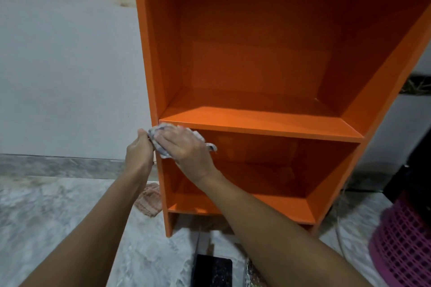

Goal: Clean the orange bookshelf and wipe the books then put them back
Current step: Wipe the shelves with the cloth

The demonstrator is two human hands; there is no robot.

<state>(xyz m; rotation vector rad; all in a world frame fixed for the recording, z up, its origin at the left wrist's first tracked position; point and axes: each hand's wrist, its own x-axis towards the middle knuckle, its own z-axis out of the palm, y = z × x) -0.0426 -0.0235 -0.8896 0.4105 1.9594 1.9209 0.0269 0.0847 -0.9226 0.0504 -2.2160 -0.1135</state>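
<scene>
The soft grey-white checked cloth (155, 132) sits at the left front corner of the middle shelf of the rigid orange wooden bookshelf (268, 121). The right hand (184, 144) presses it flat with straight fingers, while the left hand (138, 151) seems to pinch its end. It looks light and limp, so it is best held under the palm.

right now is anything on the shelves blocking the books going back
Nothing visible: both visible orange bookshelf compartments are bare. Only the right hand presses a cloth at the middle shelf's left front edge.

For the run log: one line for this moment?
wiping bookshelf | right hand presses cloth on middle shelf edge | left hand holds cloth end
</scene>
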